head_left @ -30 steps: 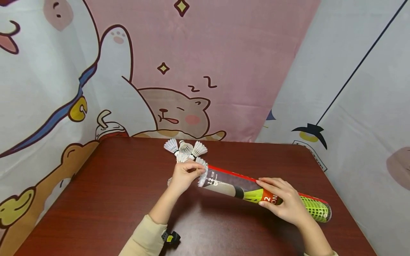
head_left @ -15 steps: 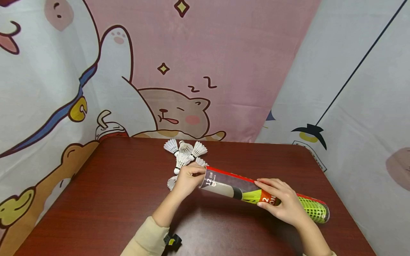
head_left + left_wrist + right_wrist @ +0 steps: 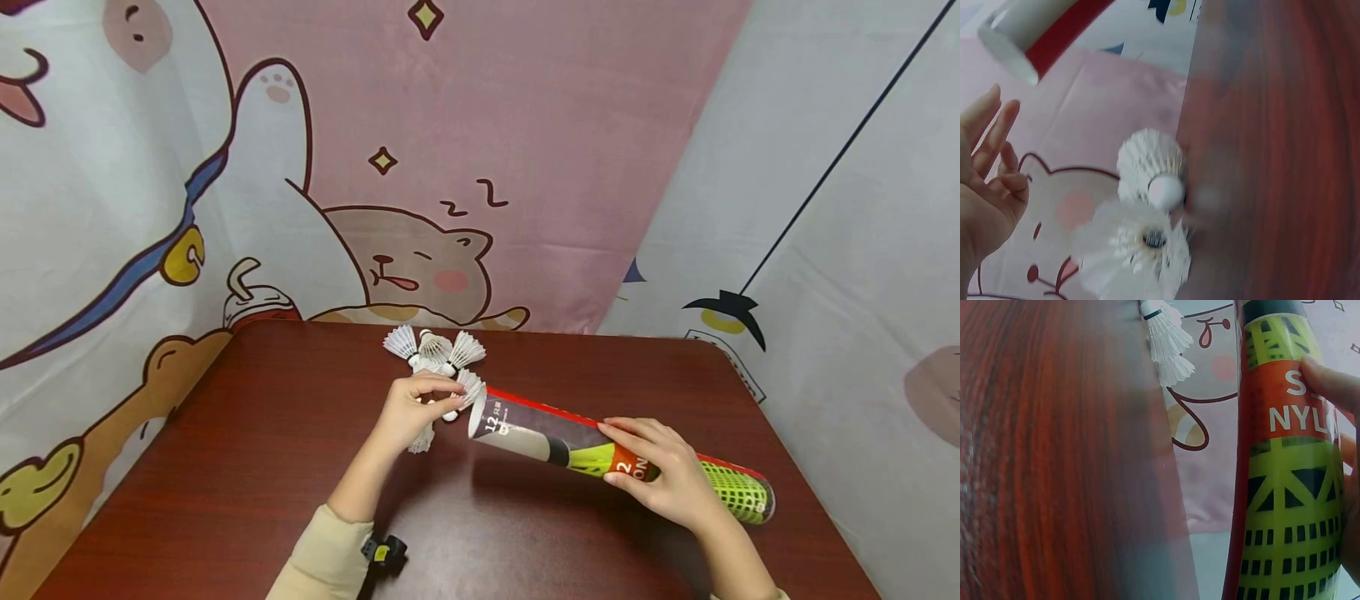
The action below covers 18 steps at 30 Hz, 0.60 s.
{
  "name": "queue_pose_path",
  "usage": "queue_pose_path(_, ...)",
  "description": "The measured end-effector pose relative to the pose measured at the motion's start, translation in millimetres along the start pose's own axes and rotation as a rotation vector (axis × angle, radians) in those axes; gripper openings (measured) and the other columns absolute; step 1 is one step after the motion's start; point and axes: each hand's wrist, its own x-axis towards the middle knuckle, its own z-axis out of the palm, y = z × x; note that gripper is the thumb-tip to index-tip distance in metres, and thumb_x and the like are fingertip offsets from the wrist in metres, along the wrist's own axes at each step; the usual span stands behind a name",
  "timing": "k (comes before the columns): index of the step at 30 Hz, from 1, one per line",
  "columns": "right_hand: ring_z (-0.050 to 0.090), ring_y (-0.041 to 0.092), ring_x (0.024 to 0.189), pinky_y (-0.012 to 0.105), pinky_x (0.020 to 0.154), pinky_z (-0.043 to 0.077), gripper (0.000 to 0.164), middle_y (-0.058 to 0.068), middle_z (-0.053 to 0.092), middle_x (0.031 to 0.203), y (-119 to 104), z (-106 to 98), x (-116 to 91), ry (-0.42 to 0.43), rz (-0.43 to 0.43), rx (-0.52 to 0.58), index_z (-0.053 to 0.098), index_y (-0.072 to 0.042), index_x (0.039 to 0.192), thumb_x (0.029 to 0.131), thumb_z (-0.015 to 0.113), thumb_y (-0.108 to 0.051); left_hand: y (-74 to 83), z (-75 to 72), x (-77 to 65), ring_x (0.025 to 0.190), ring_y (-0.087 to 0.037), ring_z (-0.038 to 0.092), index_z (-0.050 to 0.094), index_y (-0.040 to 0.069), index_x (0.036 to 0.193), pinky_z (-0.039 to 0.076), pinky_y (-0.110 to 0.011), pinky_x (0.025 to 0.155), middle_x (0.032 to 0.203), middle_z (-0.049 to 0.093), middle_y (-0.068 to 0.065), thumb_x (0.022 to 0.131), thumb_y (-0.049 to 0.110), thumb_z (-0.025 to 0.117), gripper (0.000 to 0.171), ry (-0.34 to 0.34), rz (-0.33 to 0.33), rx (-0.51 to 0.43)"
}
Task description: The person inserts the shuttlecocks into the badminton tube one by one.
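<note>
Left hand (image 3: 407, 410) sits over the near side of the shuttlecocks, fingers extended and apart, with nothing pinched between them as far as the left wrist view shows. Under and beyond it the shuttlecocks (image 3: 467, 350) lie in a loose cluster on the desk (image 3: 247, 492); at least six show, some partly covered by the hand. One of them, the nearest shuttlecock (image 3: 471, 385), lies just beside the fingertips with its cork toward them. Right of it comes the printed shuttlecock tube (image 3: 536, 433), its open mouth facing the cluster and lifted clear of the desk; no feathers show at the mouth, and how full it is deeper down cannot be seen. Farther right, the right hand (image 3: 670, 473) grips the tube from above, thumb on the near side.

The step in hand looks like loading shuttlecocks one by one, between one insertion and the next pick. The next move likely calls for a light pinch on a cork, turning it toward the mouth, with the right hand keeping the tube steady.
</note>
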Motion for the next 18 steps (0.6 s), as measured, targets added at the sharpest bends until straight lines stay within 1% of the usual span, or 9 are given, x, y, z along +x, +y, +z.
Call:
queue_pose_path(3, 0.051, 0.016, 0.111, 0.020, 0.099, 0.026, 0.067, 0.002, 0.060, 0.125, 0.5, -0.6, -1.2, 0.002, 0.003, 0.000, 0.063, -0.017, 0.128, 0.067, 0.087, -0.026, -4.9, -9.6, -0.7, 0.075, -0.035, 0.054, 0.072, -0.010, 0.090, 0.041, -0.027, 0.058, 0.089, 0.069, -0.019, 0.073, -0.008, 0.077, 0.018, -0.011, 0.002, 0.023)
queue_pose_path(6, 0.051, 0.015, 0.110, 0.020, 0.098, 0.027, 0.067, 0.001, 0.060, 0.125, 0.7, -0.9, -1.8, 0.004, 0.004, -0.005, 0.063, -0.017, 0.128, 0.067, 0.087, -0.026, -11.4, -18.6, -2.0, 0.077, -0.024, 0.056, 0.071, -0.010, 0.092, 0.042, -0.026, 0.061, 0.091, 0.069, -0.020, 0.073, -0.008, 0.078, 0.020, -0.017, 0.008, 0.047)
queue_pose_path(9, 0.052, 0.015, 0.110, 0.021, 0.097, 0.028, 0.067, 0.001, 0.060, 0.125, 0.7, -1.2, -1.5, 0.006, 0.004, -0.011, 0.063, -0.018, 0.128, 0.066, 0.087, -0.026, -17.4, -26.7, -4.0, 0.077, -0.011, 0.053, 0.071, -0.010, 0.093, 0.041, -0.028, 0.061, 0.091, 0.068, -0.021, 0.073, -0.009, 0.077, 0.021, -0.016, 0.011, 0.050)
queue_pose_path(11, 0.052, 0.015, 0.109, 0.022, 0.097, 0.028, 0.067, 0.001, 0.060, 0.124, 0.7, -1.4, -1.1, 0.005, 0.003, -0.014, 0.063, -0.018, 0.128, 0.066, 0.087, -0.026, -21.0, -31.4, -5.4, 0.074, -0.013, 0.050, 0.070, -0.011, 0.093, 0.040, -0.030, 0.059, 0.090, 0.067, -0.022, 0.072, -0.009, 0.077, 0.021, -0.011, 0.018, 0.056)
queue_pose_path(13, 0.052, 0.016, 0.110, 0.023, 0.097, 0.028, 0.067, 0.001, 0.060, 0.124, 0.9, -1.8, -0.3, 0.007, 0.001, -0.015, 0.063, -0.018, 0.128, 0.066, 0.087, -0.026, -23.5, -35.8, -7.4, 0.072, -0.021, 0.049, 0.070, -0.011, 0.093, 0.040, -0.031, 0.058, 0.088, 0.067, -0.023, 0.072, -0.010, 0.077, 0.022, -0.013, 0.019, 0.060)
queue_pose_path(15, 0.052, 0.016, 0.110, 0.024, 0.097, 0.029, 0.067, 0.001, 0.060, 0.125, 1.6, -2.3, -0.1, 0.011, -0.002, -0.015, 0.063, -0.018, 0.128, 0.066, 0.087, -0.027, -25.8, -39.6, -10.0, 0.072, -0.025, 0.049, 0.070, -0.011, 0.093, 0.040, -0.032, 0.059, 0.089, 0.067, -0.023, 0.072, -0.011, 0.077, 0.022, -0.022, 0.016, 0.077)
queue_pose_path(16, 0.052, 0.016, 0.110, 0.024, 0.097, 0.029, 0.066, 0.001, 0.060, 0.125, 2.0, -2.0, 0.0, 0.014, -0.007, -0.015, 0.063, -0.018, 0.128, 0.067, 0.087, -0.028, -26.8, -41.6, -11.9, 0.073, -0.029, 0.049, 0.070, -0.011, 0.093, 0.040, -0.033, 0.058, 0.089, 0.067, -0.023, 0.072, -0.011, 0.077, 0.022, -0.029, 0.011, 0.084)
queue_pose_path(17, 0.052, 0.016, 0.110, 0.024, 0.097, 0.029, 0.065, 0.000, 0.060, 0.125, 2.3, -1.9, 0.2, 0.015, -0.009, -0.014, 0.063, -0.017, 0.127, 0.067, 0.086, -0.028, -27.6, -43.3, -14.1, 0.075, -0.027, 0.050, 0.071, -0.010, 0.093, 0.040, -0.035, 0.060, 0.090, 0.067, -0.022, 0.071, -0.012, 0.077, 0.023, -0.038, -0.001, 0.085)
queue_pose_path(18, 0.052, 0.016, 0.110, 0.024, 0.097, 0.029, 0.065, 0.000, 0.060, 0.125, 2.6, -1.9, 0.2, 0.019, -0.013, -0.013, 0.064, -0.016, 0.127, 0.068, 0.086, -0.028, -29.1, -45.1, -16.3, 0.076, -0.031, 0.051, 0.071, -0.010, 0.093, 0.041, -0.037, 0.061, 0.091, 0.067, -0.023, 0.071, -0.012, 0.077, 0.023, -0.048, -0.012, 0.086)
